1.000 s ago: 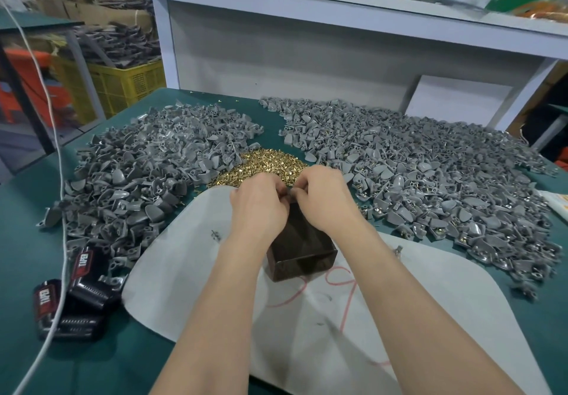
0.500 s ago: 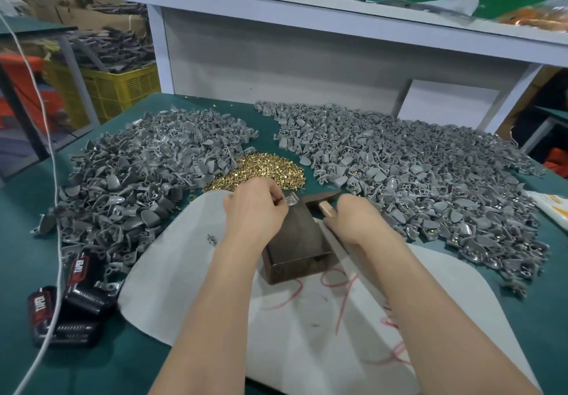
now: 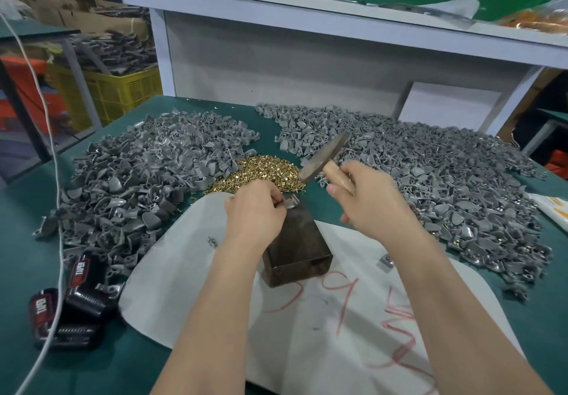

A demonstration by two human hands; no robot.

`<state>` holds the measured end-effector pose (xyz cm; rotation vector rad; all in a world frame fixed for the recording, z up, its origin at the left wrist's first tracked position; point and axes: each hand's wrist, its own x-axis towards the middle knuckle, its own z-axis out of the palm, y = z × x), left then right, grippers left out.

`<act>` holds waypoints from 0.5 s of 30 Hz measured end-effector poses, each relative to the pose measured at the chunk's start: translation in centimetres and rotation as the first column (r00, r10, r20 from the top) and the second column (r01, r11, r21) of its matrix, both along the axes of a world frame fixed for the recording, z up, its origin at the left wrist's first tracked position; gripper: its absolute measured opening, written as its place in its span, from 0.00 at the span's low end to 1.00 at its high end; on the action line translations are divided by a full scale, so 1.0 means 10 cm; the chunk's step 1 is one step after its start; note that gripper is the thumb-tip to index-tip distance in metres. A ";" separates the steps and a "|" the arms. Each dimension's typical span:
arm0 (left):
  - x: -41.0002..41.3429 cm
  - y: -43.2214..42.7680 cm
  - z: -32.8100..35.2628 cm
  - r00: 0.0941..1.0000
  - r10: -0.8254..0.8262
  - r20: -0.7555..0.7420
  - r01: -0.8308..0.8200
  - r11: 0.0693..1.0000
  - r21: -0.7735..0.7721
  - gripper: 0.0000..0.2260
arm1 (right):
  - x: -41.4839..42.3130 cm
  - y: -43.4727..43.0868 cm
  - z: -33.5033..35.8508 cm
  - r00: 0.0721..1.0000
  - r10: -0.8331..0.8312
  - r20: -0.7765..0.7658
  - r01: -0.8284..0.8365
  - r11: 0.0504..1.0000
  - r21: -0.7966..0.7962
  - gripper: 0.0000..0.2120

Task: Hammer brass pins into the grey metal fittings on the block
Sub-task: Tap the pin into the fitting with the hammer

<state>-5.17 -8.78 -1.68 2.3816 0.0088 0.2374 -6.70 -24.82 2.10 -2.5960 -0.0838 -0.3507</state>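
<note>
A green-topped desk (image 3: 153, 348) carries everything. On its near half lies a rounded white sheet with red scrawl (image 3: 338, 348). Two broad heaps of loose grey metal fittings flank the middle, one on the left (image 3: 138, 185) and one on the right (image 3: 445, 179), with a small pile of brass pins (image 3: 261, 170) between them.

A dark brown rectangular block (image 3: 295, 241) stands on the sheet. Its long axis runs away from the person, and its far end almost reaches the pin pile. On that far end sits one small grey metal fitting (image 3: 292, 202).

The left grip (image 3: 255, 213), a bare hand, has its fingers curled in and pinches this fitting from the left. Whether a pin is seated in it I cannot tell.

The right grip (image 3: 365, 201) is wrapped round the pale wooden handle of a dark-headed hammer (image 3: 325, 156), held up in the air. The head slants from lower left to upper right.

From the hammer head, the fitting lies down, a little to the left and toward the person. The right grip is the nearer one for striking, and the air between head and fitting is open.

The tight margin is on the left, where the left fingertips touch the fitting. A blow drifting that way would likely catch them.

Right of the block a stray fitting (image 3: 385, 261) lies well apart on the sheet.
</note>
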 end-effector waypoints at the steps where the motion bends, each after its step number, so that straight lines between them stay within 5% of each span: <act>1: 0.00 0.00 0.00 1.000 0.000 0.000 0.000 1.000 0.002 0.03 | -0.03 0.02 0.01 0.992 -0.011 0.124 0.014 1.000 -0.025 0.08; 4: 0.01 0.00 -0.01 1.000 -0.003 0.008 0.003 1.000 -0.002 0.03 | -0.12 0.12 0.02 0.943 -0.002 0.332 -0.003 1.000 0.016 0.14; 8: 0.00 0.00 0.00 1.000 0.021 -0.010 -0.021 1.000 -0.011 0.03 | -0.12 0.21 -0.13 0.995 0.054 0.080 -0.036 0.977 -0.211 0.16; 13: 0.00 -0.01 0.00 1.000 0.014 0.010 -0.014 1.000 -0.012 0.04 | -0.09 0.11 0.01 0.906 0.014 0.423 -0.012 1.000 -0.008 0.14; 15: -0.01 -0.01 0.02 1.000 0.021 -0.012 -0.021 1.000 -0.019 0.04 | -0.12 0.19 -0.09 0.971 0.068 0.228 -0.028 0.985 -0.173 0.13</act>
